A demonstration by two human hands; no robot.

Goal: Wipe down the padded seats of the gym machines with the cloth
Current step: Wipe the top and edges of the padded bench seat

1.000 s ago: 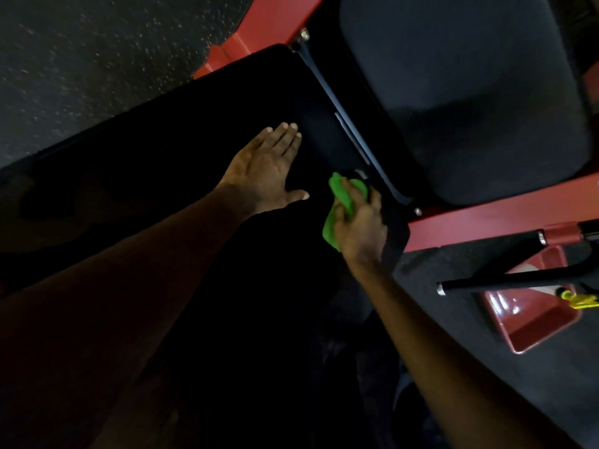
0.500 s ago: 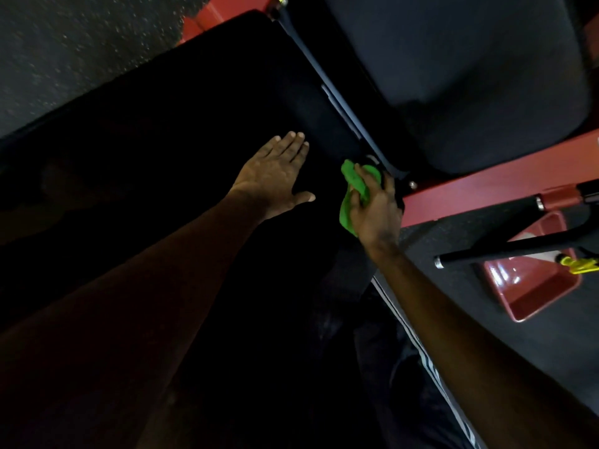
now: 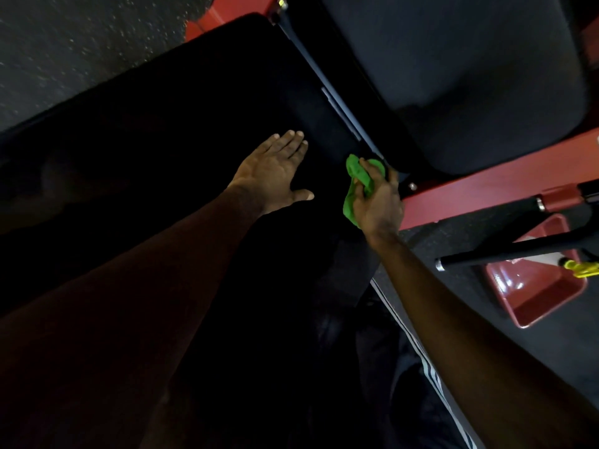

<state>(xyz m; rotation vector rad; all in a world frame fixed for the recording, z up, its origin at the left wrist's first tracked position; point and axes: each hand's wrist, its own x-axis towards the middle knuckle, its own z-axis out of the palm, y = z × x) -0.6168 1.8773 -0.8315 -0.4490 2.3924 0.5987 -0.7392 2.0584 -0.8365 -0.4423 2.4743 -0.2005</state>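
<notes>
the green cloth [image 3: 355, 192] is bunched up in the person's right hand [image 3: 377, 207], whose fingers [image 3: 392, 184] are curled round it, and it is pushed against the near right corner of the black padded seat [image 3: 194, 124], right where that pad meets the dark gap and the red frame [image 3: 486, 192]. it looks a light, soft, floppy thing that crumples to any shape. a wad in the palm like this seems the sensible hold, since it would drag and fold over if taken by one edge. a loose tail of it hangs out below the hand on the thumb side. the left hand [image 3: 272, 171] holds nothing: its fingers [image 3: 293, 145] lie straight and close together, thumb spread, flat on the same pad just beside the cloth, and i'd say it is bracing there. the seat itself looks firm but giving under its smooth skin, fixed to the frame, so it should take a good press without shifting. the seam at the corner is where i'd expect the cloth to snag. beyond the gap sits a second, grey pad [image 3: 453, 76], not touched by either hand. off to the right, on the dark speckled floor [image 3: 64, 43], there is a red tray [image 3: 538, 296] with raised walls, partly crossed by a black bar [image 3: 518, 251]. inside it i can make out only glints on its bottom. a small yellow-green thing [image 3: 580, 267] lies at its far edge, but it is too small for me to tell what it is or whether it sits in the tray.
</notes>
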